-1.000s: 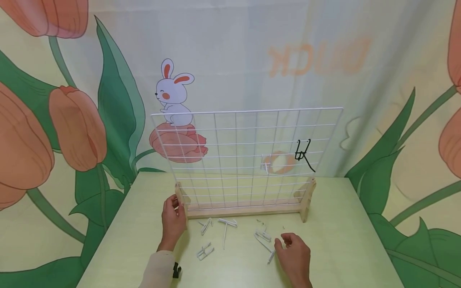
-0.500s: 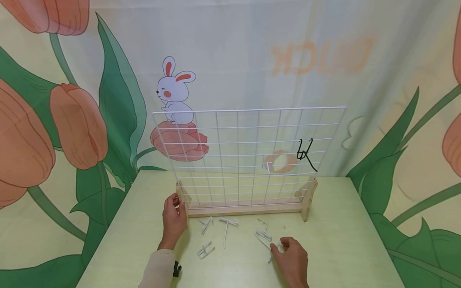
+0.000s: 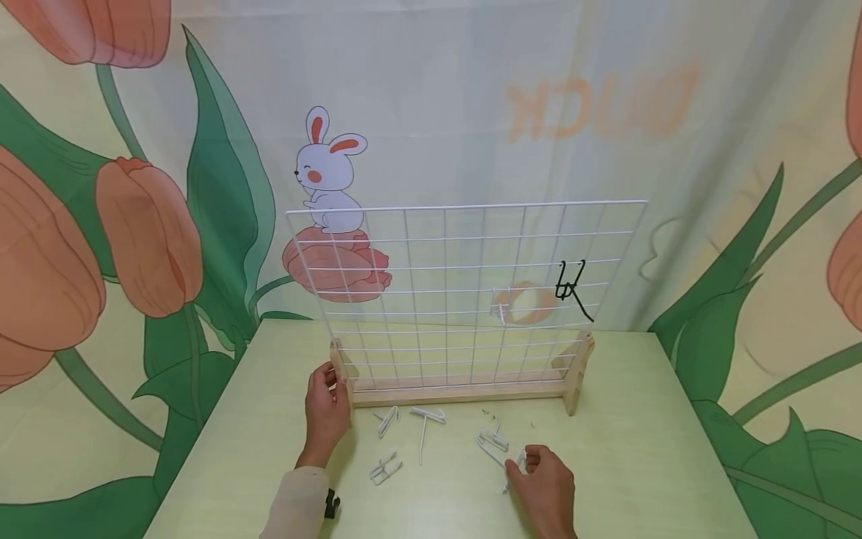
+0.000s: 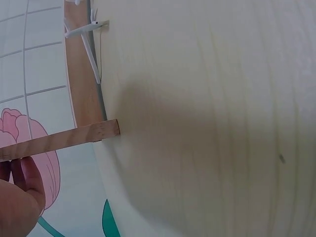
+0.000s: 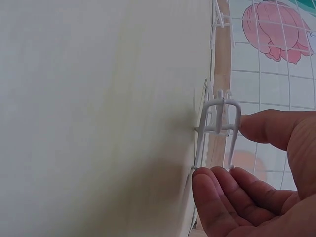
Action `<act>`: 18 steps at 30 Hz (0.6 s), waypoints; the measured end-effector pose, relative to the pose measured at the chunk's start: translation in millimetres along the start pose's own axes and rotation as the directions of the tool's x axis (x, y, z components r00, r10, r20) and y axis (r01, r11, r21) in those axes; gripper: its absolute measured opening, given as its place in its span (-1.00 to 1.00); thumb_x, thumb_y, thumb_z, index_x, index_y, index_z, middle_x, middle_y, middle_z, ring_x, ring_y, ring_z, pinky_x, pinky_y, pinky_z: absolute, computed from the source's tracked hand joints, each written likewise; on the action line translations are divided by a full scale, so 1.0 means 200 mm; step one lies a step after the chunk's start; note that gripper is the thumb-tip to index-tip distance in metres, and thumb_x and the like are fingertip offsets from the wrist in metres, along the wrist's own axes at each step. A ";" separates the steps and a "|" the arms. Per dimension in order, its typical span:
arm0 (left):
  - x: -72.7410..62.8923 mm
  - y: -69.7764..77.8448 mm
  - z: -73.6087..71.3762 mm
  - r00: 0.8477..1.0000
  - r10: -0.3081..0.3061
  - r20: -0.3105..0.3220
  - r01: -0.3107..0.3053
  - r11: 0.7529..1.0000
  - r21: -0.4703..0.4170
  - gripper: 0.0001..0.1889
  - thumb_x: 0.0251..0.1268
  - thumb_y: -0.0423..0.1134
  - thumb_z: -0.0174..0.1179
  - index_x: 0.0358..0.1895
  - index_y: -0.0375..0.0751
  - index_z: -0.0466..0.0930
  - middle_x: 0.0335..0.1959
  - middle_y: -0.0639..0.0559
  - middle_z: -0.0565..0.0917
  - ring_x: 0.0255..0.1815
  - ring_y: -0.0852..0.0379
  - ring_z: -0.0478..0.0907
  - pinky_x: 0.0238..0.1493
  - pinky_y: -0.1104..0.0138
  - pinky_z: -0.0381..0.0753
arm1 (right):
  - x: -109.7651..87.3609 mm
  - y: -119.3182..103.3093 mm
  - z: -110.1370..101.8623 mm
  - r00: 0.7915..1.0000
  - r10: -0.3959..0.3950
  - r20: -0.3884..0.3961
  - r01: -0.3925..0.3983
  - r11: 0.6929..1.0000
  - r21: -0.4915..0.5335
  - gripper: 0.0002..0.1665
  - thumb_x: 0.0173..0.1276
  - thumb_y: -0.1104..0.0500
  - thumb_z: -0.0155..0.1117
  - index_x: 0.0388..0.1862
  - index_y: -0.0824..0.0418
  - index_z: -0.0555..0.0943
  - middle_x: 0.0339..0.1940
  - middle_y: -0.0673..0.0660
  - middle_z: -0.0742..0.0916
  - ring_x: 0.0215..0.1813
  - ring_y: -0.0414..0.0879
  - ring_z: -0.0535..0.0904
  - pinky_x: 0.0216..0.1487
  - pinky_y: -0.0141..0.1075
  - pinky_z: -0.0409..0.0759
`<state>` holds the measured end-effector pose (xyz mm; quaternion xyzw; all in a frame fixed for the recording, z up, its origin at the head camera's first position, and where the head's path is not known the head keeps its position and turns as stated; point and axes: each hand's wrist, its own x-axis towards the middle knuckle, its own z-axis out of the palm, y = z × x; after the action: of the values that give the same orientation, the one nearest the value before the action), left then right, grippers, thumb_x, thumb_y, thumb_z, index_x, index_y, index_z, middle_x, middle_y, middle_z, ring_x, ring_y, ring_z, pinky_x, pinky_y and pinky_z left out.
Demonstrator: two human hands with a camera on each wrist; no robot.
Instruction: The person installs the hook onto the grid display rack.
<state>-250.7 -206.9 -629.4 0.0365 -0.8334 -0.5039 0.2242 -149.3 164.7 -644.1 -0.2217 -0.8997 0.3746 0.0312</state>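
At the left end of a white wire grid rack point(image 3: 444, 284), my left hand point(image 3: 326, 410) rests its fingers against the outer side of the wooden upright point(image 4: 59, 140). My right hand point(image 3: 547, 485) pinches a white wire hook point(image 5: 219, 106) between thumb and fingertips, low over the table's right side. That hook's prongs point toward the fingers in the right wrist view. Another white hook point(image 3: 494, 440) lies just left of this hand. Nearer my left hand lie a long-stemmed white hook point(image 3: 424, 430) and two more white hooks, one by the rack point(image 3: 387, 421) and one closer point(image 3: 386, 469).
A black hook point(image 3: 569, 288) hangs on the right part of the grid, with a small white hook point(image 3: 500, 307) to its left. The rack's wooden base point(image 3: 458, 391) stands across the table point(image 3: 626, 449). Behind hangs a printed curtain point(image 3: 431, 112).
My right hand has moved slightly left onto a white hook lying there and now pinches it, its end raised. My left hand stays at the rack's upright.
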 end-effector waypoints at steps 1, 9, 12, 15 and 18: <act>0.00 0.00 0.00 1.000 0.001 0.003 -0.001 1.000 0.002 -0.60 0.61 -0.38 0.08 0.40 -0.40 0.38 0.17 -0.30 0.59 0.19 -0.19 0.65 0.04 0.52 0.59 | 0.00 0.00 0.00 1.000 -0.004 -0.005 0.004 1.000 0.002 -0.47 0.16 0.04 0.63 0.01 0.32 0.72 -0.21 0.16 0.80 -0.17 -0.02 0.71 -0.08 -0.02 0.66; -0.01 0.01 0.00 1.000 0.009 -0.007 -0.009 1.000 0.019 -0.60 0.60 -0.39 0.09 0.39 -0.43 0.38 0.16 -0.32 0.59 0.18 -0.21 0.65 0.06 0.34 0.66 | 0.00 0.02 0.00 0.997 -0.070 -0.010 0.070 0.998 0.001 -0.51 0.18 0.10 0.61 0.04 0.32 0.74 -0.20 0.13 0.82 -0.17 -0.02 0.74 -0.07 -0.02 0.68; 0.00 0.01 0.00 1.000 0.007 -0.007 -0.007 1.000 0.019 -0.60 0.61 -0.39 0.08 0.39 -0.43 0.38 0.17 -0.32 0.59 0.18 -0.21 0.65 0.08 0.25 0.69 | -0.01 0.02 0.00 0.997 -0.079 -0.007 0.079 0.997 -0.006 -0.52 0.19 0.12 0.60 0.06 0.30 0.75 -0.21 0.11 0.83 -0.17 -0.04 0.73 -0.07 -0.03 0.68; 0.00 0.02 0.00 1.000 0.002 -0.003 -0.002 1.000 0.021 -0.60 0.61 -0.39 0.07 0.40 -0.42 0.37 0.18 -0.32 0.58 0.19 -0.21 0.65 0.11 0.14 0.70 | 0.00 0.02 -0.01 0.996 -0.090 0.008 0.090 0.996 -0.011 -0.53 0.20 0.13 0.59 0.06 0.30 0.75 -0.23 0.09 0.82 -0.19 -0.06 0.71 -0.09 -0.05 0.67; -0.01 0.02 0.00 1.000 -0.010 0.006 0.009 1.000 0.018 -0.59 0.62 -0.39 0.07 0.41 -0.41 0.36 0.20 -0.31 0.58 0.21 -0.21 0.64 0.14 0.08 0.69 | 0.00 0.02 -0.01 0.994 -0.109 0.016 0.109 0.994 -0.014 -0.55 0.20 0.15 0.58 0.05 0.29 0.77 -0.27 0.06 0.82 -0.22 -0.09 0.70 -0.11 -0.07 0.66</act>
<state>-248.9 -204.2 -626.1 0.0409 -0.8382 -0.4977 0.2191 -146.9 168.5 -645.9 -0.1697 -0.9134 0.3674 0.0431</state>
